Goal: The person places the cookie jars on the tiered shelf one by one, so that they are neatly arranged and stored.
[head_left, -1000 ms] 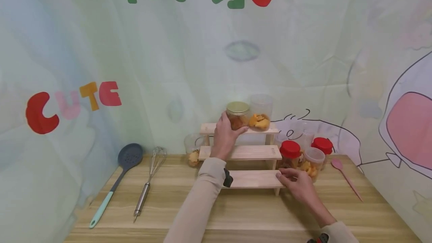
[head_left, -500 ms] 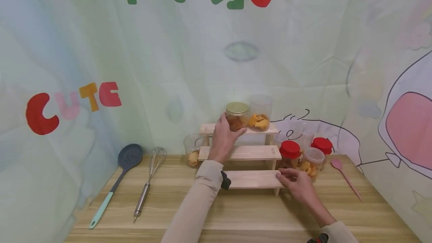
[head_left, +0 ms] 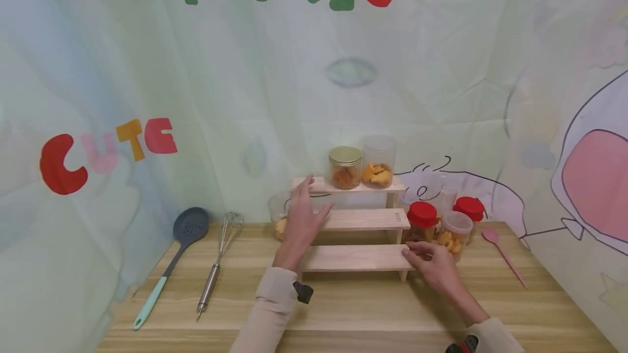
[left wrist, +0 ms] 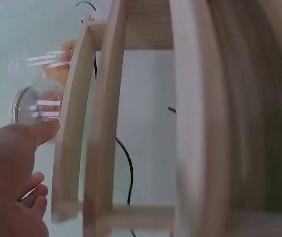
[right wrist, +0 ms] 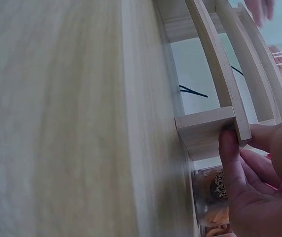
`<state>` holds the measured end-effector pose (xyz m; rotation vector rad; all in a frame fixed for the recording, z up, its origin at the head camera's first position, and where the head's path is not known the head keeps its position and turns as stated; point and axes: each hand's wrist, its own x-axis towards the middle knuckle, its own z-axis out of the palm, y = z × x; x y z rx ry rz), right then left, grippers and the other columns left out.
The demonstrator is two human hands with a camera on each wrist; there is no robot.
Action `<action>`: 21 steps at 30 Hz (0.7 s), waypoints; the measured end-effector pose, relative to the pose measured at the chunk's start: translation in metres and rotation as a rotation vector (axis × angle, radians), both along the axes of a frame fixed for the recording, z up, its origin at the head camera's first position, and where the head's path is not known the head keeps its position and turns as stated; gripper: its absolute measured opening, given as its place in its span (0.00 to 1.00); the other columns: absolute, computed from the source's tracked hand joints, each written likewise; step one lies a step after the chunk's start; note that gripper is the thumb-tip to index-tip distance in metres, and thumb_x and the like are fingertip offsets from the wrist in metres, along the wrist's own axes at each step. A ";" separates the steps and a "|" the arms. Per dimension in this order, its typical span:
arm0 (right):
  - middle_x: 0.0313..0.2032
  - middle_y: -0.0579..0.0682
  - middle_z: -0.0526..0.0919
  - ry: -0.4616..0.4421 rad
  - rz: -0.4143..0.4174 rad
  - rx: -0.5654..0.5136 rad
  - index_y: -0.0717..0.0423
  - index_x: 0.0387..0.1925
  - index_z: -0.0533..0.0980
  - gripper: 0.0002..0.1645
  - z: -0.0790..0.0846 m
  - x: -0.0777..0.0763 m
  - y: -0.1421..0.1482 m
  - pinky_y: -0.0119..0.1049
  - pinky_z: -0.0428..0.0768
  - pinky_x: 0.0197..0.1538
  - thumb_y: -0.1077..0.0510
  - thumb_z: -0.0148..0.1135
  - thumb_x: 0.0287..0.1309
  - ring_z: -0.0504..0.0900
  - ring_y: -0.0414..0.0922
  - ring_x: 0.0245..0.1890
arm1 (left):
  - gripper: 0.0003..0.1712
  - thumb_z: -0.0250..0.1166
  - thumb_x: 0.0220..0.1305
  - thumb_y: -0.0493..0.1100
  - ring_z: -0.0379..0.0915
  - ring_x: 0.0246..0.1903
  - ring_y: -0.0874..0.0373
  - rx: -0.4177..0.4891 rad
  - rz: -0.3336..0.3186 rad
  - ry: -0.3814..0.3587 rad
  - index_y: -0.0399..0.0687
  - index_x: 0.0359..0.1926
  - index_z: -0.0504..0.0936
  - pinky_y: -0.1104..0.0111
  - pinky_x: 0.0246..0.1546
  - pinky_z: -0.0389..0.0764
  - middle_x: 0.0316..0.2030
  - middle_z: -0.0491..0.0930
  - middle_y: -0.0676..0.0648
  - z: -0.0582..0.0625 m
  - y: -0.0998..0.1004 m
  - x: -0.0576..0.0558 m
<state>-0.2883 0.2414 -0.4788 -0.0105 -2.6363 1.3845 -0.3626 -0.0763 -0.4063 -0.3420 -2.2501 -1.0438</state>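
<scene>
A three-tier stepped shelf of pale wood [head_left: 363, 219] stands at the middle of the back edge of the wood-grain tabletop [head_left: 373, 309], long axis parallel to that edge. A squat clear jar with a gold lid [head_left: 345, 169] stands upright on its top tier. The left hand [head_left: 301, 219], fingers extended and holding nothing, is nearer; the jar lies just beyond its fingertips, toward the tabletop's right edge. The right hand [head_left: 434, 266] pinches the right end of the lowest tier, near a clear red-lidded jar [head_left: 422, 219].
</scene>
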 end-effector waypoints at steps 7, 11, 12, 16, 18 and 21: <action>0.47 0.55 0.92 0.001 -0.012 0.006 0.59 0.61 0.85 0.26 0.001 -0.003 0.003 0.28 0.84 0.42 0.47 0.73 0.71 0.89 0.48 0.47 | 0.41 0.76 0.69 0.43 0.69 0.73 0.35 0.076 0.086 0.033 0.35 0.76 0.69 0.42 0.71 0.76 0.71 0.74 0.33 -0.021 -0.059 0.003; 0.46 0.55 0.92 -0.004 -0.008 0.011 0.61 0.61 0.85 0.27 0.003 -0.003 0.003 0.29 0.83 0.41 0.47 0.73 0.71 0.89 0.48 0.46 | 0.41 0.76 0.70 0.46 0.69 0.72 0.33 0.179 0.113 -0.023 0.34 0.75 0.70 0.40 0.72 0.73 0.71 0.74 0.30 -0.027 -0.081 -0.001; 0.46 0.56 0.92 -0.004 -0.007 0.011 0.61 0.61 0.85 0.28 0.003 -0.003 0.002 0.29 0.83 0.41 0.46 0.73 0.71 0.89 0.48 0.46 | 0.42 0.76 0.70 0.48 0.69 0.72 0.33 0.205 0.111 -0.050 0.34 0.76 0.69 0.41 0.73 0.73 0.71 0.74 0.30 -0.029 -0.085 -0.002; 0.47 0.56 0.92 -0.013 -0.006 0.009 0.61 0.62 0.85 0.29 0.003 -0.003 0.001 0.29 0.83 0.41 0.45 0.73 0.71 0.89 0.48 0.46 | 0.45 0.75 0.71 0.53 0.69 0.73 0.35 0.294 0.074 -0.157 0.35 0.78 0.67 0.44 0.75 0.72 0.74 0.72 0.31 -0.041 -0.093 -0.008; 0.48 0.56 0.92 -0.017 -0.009 0.010 0.61 0.62 0.85 0.29 0.002 -0.002 0.001 0.30 0.83 0.41 0.45 0.73 0.71 0.89 0.48 0.46 | 0.46 0.74 0.72 0.54 0.68 0.75 0.35 0.333 0.051 -0.208 0.36 0.79 0.66 0.44 0.76 0.72 0.75 0.70 0.31 -0.047 -0.095 -0.012; 0.49 0.56 0.93 -0.027 -0.015 0.009 0.59 0.62 0.85 0.28 0.000 -0.002 0.001 0.29 0.83 0.42 0.45 0.73 0.71 0.89 0.48 0.47 | 0.49 0.74 0.72 0.54 0.65 0.77 0.34 0.368 0.006 -0.275 0.37 0.81 0.62 0.44 0.78 0.69 0.79 0.66 0.32 -0.055 -0.097 -0.017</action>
